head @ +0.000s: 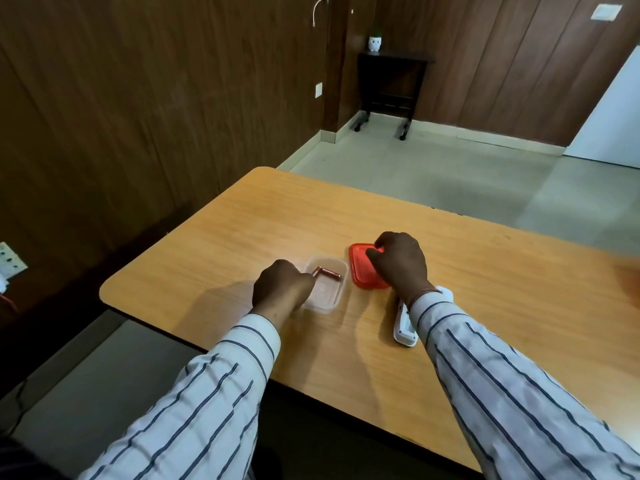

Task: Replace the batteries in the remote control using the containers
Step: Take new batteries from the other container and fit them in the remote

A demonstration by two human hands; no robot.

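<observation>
A clear plastic container (329,292) stands open on the wooden table (242,237). Two reddish-brown batteries lie in it: one (331,273) flat near the far wall, the other (317,271) at my fingertips. My left hand (282,287) reaches over the container's left rim, and its fingers pinch that second battery. To the right sits a container with a red lid (362,271). My right hand (400,261) rests on the lid with fingers curled over its far edge. A white remote control (404,329) lies by my right wrist, partly hidden under the sleeve.
The table's left edge runs close to my left hand, with a wood-panelled wall beyond it. A small dark side table (391,88) carrying a white pot (375,43) stands far back on the tiled floor. A wall socket (10,263) is at the far left.
</observation>
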